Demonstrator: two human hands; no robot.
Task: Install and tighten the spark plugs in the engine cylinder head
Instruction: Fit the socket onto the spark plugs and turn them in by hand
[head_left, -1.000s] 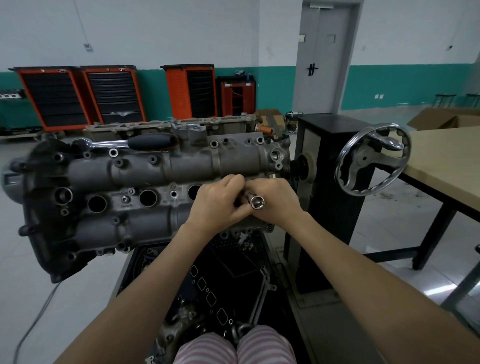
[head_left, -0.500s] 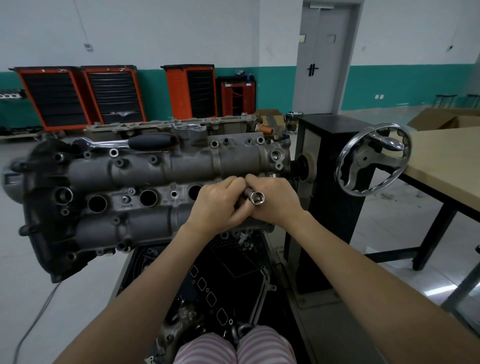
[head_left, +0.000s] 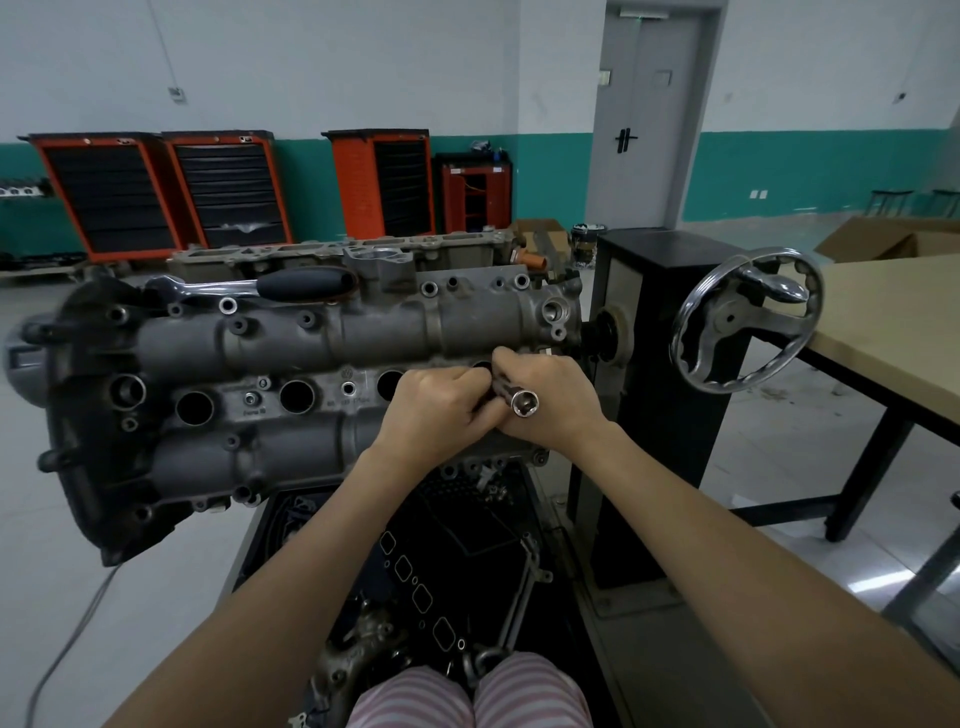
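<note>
I see my left hand (head_left: 435, 402) and right hand (head_left: 553, 399) both curled around a chrome socket extension (head_left: 511, 396), its open end toward me, over the rightmost plug hole of the grey cast-aluminium cylinder head (head_left: 291, 364).

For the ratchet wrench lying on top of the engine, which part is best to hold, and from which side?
Take the ratchet wrench by its thick black handle, coming down from above. It lies flat along the top of the cylinder head, handle toward the right, its upper side free; the chrome head end is thinner.
</note>
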